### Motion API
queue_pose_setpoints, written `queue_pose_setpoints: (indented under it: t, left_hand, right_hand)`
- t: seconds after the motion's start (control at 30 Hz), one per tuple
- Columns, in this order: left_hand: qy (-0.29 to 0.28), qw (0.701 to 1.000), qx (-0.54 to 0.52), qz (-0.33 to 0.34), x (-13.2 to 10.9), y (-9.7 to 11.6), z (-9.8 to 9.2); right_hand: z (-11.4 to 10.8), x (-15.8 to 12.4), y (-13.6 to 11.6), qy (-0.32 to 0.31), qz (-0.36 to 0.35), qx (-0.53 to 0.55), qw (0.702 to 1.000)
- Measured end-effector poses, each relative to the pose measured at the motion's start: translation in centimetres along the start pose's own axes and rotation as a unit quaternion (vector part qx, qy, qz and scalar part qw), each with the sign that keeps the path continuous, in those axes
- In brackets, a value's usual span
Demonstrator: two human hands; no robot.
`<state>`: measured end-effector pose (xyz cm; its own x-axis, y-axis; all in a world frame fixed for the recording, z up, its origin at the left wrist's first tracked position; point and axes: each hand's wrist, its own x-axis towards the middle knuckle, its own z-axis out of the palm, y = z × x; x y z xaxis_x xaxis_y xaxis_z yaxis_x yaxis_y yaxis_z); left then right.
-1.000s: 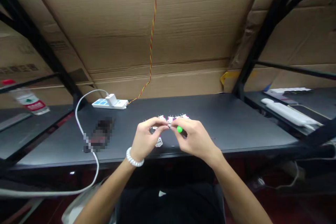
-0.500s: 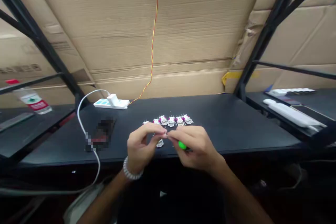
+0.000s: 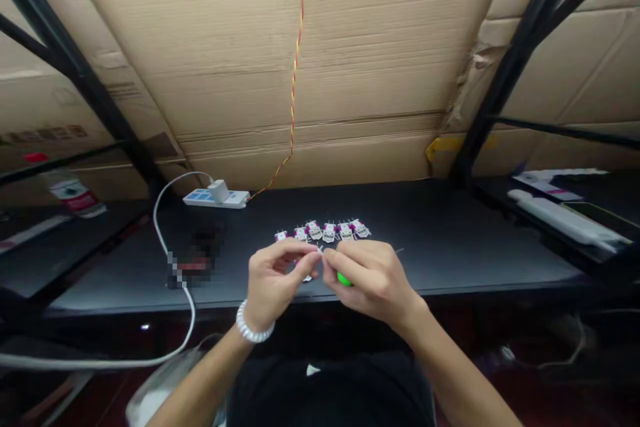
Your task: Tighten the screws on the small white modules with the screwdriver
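My left hand [image 3: 275,283] and my right hand [image 3: 373,280] meet in front of me above a dark table, their fingertips pinching a tiny metal-legged part [image 3: 320,250]. A green rounded part [image 3: 344,278] shows beneath my right fingers and moves with that hand. Just beyond my fingers stands a row of several white and magenta pinned modules [image 3: 323,231]. One more white module [image 3: 306,277] lies half hidden under my hands. A white coiled band [image 3: 254,323] circles my left wrist.
The dark table [image 3: 465,240] carries a white power strip [image 3: 216,197] with a plugged-in charger, a white cable, and a pixelated object [image 3: 195,260]. A red-yellow twisted wire [image 3: 295,80] hangs down the cardboard wall. Black metal uprights stand on both sides.
My hands have moved toward me since the oldest frame, uncovering the row of modules. The green part has moved down with my right hand. The view has tilted slightly.
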<state>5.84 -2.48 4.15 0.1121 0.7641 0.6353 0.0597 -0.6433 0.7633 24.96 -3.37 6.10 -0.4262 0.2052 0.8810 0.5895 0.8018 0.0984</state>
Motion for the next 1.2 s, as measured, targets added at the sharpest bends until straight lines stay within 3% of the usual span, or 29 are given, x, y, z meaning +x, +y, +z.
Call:
queue_pose_setpoints:
  t: [0.1, 0.2, 0.33, 0.43, 0.6, 0.7, 0.87, 0.97, 1.2]
  left_hand:
    - [-0.016, 0.999, 0.011, 0.025, 0.4, -0.4, -0.4]
    - [-0.017, 0.989, 0.084, 0.118, 0.7, -0.9, -1.1]
    - [-0.044, 0.941, 0.202, 0.268, 0.5, -1.4, -2.8]
    - [-0.109, 0.914, 0.244, 0.305, -0.1, -2.0, -4.2]
    - [-0.117, 0.926, 0.257, 0.250, -1.0, -3.3, -4.9]
    - [-0.109, 0.946, 0.260, 0.163, -1.3, -3.8, -4.5]
    - [-0.144, 0.957, 0.249, 0.034, -1.7, -4.6, -4.0]
    - [-0.151, 0.953, 0.260, 0.021, -1.9, -5.2, -3.9]
    - [-0.158, 0.950, 0.264, 0.051, -2.1, -6.1, -4.1]
  right_hand:
    - [0.2, -0.2, 0.3, -0.017, -0.006, -0.006, 1.000]
    - [0.3, -0.5, 0.5, -0.029, 0.000, 0.003, 1.000]
    - [0.5, -0.8, 0.7, -0.096, 0.043, 0.072, 0.992]
    - [0.9, -1.0, 0.7, -0.168, 0.078, 0.128, 0.974]
    - [2.1, -1.3, 0.7, -0.256, 0.154, 0.188, 0.936]
    - [2.8, -1.4, 0.9, -0.289, 0.185, 0.171, 0.924]
    - [3.6, -1.3, 1.1, -0.382, 0.179, 0.109, 0.900]
    - [4.0, -1.3, 1.1, -0.422, 0.167, 0.082, 0.887]
    - [4.3, -1.5, 1.5, -0.438, 0.147, 0.080, 0.883]
